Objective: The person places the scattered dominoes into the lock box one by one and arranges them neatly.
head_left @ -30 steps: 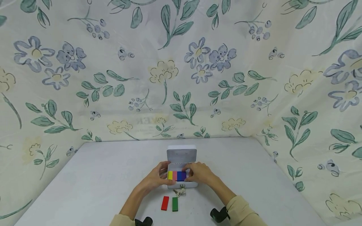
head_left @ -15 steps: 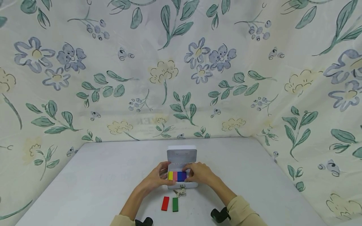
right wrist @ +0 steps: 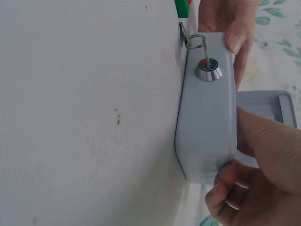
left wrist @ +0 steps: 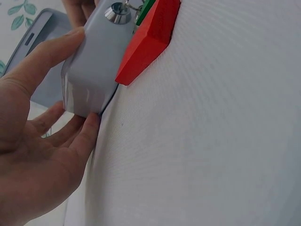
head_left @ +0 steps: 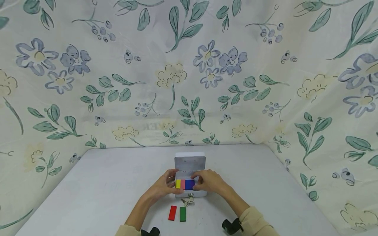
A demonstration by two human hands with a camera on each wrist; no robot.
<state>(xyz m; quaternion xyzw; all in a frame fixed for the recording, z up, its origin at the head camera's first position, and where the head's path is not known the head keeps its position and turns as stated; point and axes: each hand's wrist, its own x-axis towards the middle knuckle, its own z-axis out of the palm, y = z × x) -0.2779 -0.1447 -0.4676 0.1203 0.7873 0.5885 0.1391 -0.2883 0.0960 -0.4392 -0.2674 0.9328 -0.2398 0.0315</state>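
Observation:
A small grey metal cash box [head_left: 200,193] stands with its lid [head_left: 190,162] raised. Inside, a yellow block [head_left: 178,184], a pink block [head_left: 182,184], a blue block [head_left: 187,185] and a purple block [head_left: 192,184] lie side by side. My left hand [head_left: 161,185] grips the box's left end, thumb over the front rim, fingers against the outer side in the left wrist view. My right hand [head_left: 210,181] reaches in from the right, its index finger and thumb at the two ends of the purple block. The remaining right fingers [right wrist: 233,184] curl by the box's right end.
Keys on a ring [right wrist: 195,41] hang from the front lock [right wrist: 209,70]. A red block [head_left: 172,213] and a green block [head_left: 183,214] lie on the white table [head_left: 118,177] in front of the box. Floral cloth [head_left: 189,82] hangs behind.
Both hands keep almost the same place at the box. The right forearm has shifted very slightly to the right; the blocks look unmoved.

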